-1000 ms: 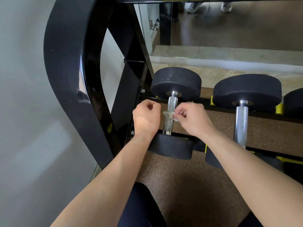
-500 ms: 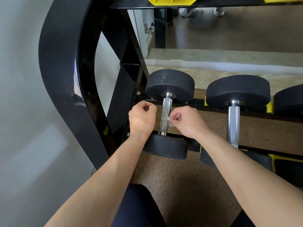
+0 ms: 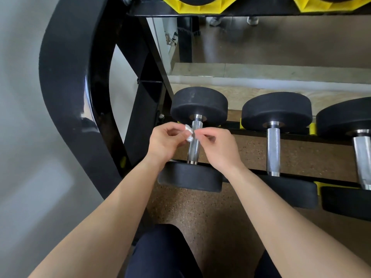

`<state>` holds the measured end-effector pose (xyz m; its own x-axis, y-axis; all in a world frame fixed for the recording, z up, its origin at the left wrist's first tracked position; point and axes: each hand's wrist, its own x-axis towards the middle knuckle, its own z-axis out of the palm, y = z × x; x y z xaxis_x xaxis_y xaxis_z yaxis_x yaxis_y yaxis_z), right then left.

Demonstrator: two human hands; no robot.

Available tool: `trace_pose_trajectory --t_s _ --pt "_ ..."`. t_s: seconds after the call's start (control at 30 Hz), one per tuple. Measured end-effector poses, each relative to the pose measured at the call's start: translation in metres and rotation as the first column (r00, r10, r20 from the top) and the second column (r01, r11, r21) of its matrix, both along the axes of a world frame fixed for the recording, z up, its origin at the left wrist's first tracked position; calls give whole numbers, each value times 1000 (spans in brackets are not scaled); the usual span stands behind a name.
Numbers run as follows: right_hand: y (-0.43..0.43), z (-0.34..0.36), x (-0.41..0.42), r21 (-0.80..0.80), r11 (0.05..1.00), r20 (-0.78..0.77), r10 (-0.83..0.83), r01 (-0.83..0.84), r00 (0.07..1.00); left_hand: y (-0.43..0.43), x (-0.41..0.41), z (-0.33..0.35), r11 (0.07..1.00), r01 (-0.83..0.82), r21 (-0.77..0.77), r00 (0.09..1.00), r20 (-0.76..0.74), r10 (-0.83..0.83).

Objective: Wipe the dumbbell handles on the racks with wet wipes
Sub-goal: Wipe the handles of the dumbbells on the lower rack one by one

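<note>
Remote feed, gym corner: a plain grey wall is filling the left of my view, with a soft patch of light lying pale across its lower part. The rack, a curved frame in glossy black, is standing beside that wall and catching a bright glint on its edge, with yellow cradles showing on its top shelf. Speckled brown floor is running beneath. Behind, I am seeing what is looking like a mirror, giving back dark brown flooring and a pair of pale shoes. A beige ledge and a white strip are running along its foot, above a chipboard-like panel
</note>
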<state>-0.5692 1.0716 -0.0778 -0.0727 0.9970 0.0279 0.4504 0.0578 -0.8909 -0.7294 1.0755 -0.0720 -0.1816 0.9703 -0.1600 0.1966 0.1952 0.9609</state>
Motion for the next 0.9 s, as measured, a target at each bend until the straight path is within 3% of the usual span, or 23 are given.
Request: trace_pose_trajectory --t_s 0.13,0.27,0.37,0.5,0.7,0.8,0.9 --pt "-23 -17 -6 -93 975 49 -199 203 979 29 3 -5 992 -128 7 969 -211 127" --pt "-32 -24 -13 -179 917 -39 -368 355 929 40 13 -9 1000 6 13 952 -306 -2" --pt "-32 -24 -13 -188 905 -61 -398 381 916 33 6 -10 994 94 -50 907 -409 -106" --pt "-31 -24 -13 -188 906 -77 -398 378 914 24 -11 -12 949 241 -205 857 -414 -307" --pt "-29 -28 -13 -169 912 -65 -389 374 919 42 -1 -12 992 97 -76 926 -357 -118" --pt "-28 -29 -13 -168 911 -66 -392 377 917 32 -5 -14 984 121 -131 921 -355 -160" --pt "-30 -25 -13 -167 920 -78 -371 355 925 15 -13 -11 942 195 -272 858 -418 -298"
